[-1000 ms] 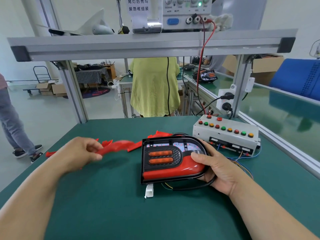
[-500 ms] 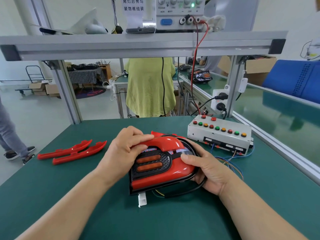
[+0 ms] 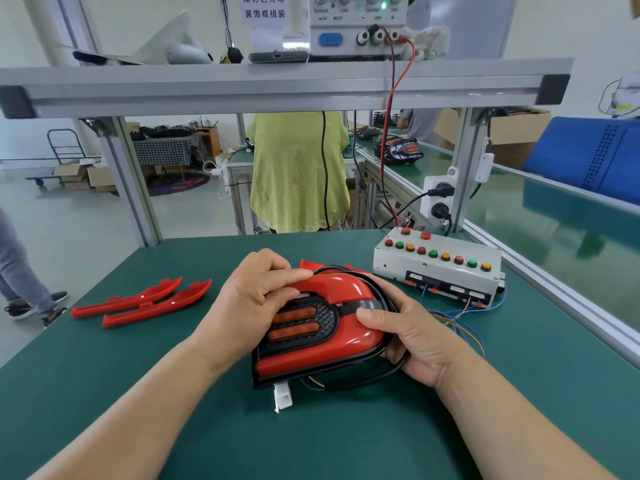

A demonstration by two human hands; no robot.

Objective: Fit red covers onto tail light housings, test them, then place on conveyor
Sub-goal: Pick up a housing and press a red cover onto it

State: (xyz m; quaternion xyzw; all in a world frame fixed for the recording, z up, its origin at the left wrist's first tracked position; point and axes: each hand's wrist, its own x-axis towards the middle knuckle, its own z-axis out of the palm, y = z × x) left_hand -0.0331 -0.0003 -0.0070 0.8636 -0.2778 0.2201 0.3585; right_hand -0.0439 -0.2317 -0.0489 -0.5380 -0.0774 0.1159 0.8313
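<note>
A black tail light housing (image 3: 298, 327) with two orange lenses lies on the green bench in front of me. A curved red cover (image 3: 341, 287) sits along its upper edge, and a lower red cover (image 3: 322, 355) runs along its bottom. My left hand (image 3: 252, 299) presses the upper cover down, fingers curled over its left end. My right hand (image 3: 412, 336) grips the housing's right side, thumb on the lower cover. A white connector (image 3: 283, 400) and a black cable hang out at the front. Two spare red covers (image 3: 142, 303) lie to the left.
A white test box (image 3: 438, 268) with coloured buttons and loose wires stands at the right rear. The conveyor (image 3: 554, 237) with a green belt runs along the right, behind an aluminium rail. A person in a yellow-green shirt (image 3: 299, 171) stands beyond the bench. A power supply sits on the overhead shelf.
My left hand brought a red cover from the left onto the housing's top edge and now presses it there. My right hand has kept its hold on the housing.
</note>
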